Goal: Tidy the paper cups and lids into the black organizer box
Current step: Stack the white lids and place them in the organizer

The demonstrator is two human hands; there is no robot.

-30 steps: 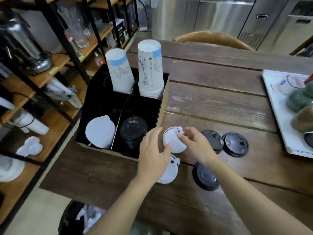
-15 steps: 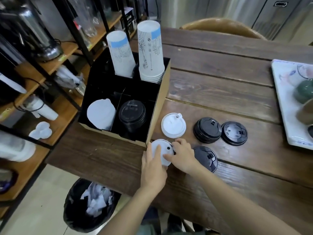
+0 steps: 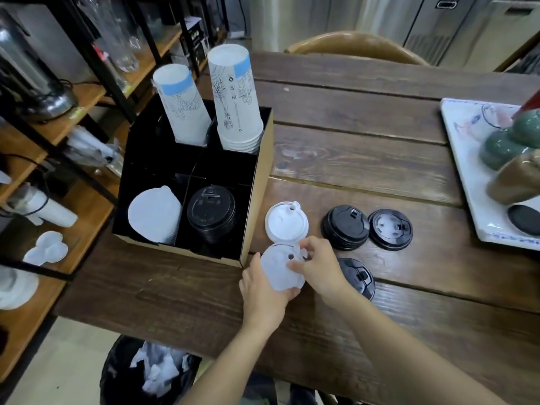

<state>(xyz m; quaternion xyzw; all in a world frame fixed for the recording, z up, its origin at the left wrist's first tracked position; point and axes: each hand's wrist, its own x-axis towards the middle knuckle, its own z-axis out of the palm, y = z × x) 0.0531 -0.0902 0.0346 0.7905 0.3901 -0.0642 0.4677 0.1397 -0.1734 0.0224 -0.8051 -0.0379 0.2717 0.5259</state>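
Already in box point(image 3: 257, 182): cups point(image 3: 238, 100), some lids. Left hand point(image 3: 263, 290) and right hand point(image 3: 317, 266) both grasp white lid point(image 3: 277, 271); second white lid point(image 3: 286, 222), three black lids point(image 3: 344, 228) remain on table point(image 3: 365, 159).

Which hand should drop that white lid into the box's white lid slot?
Probably the left hand: it cradles the white lid and sits nearer the organizer box, whose white lid stack is leftmost.

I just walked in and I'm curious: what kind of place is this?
Probably a café's back counter or prep area. Stacks of printed white paper takeaway cups stand in a black divided organizer box, black plastic sip lids lie on the dark wooden plank table, and stainless steel cabinets line the back.
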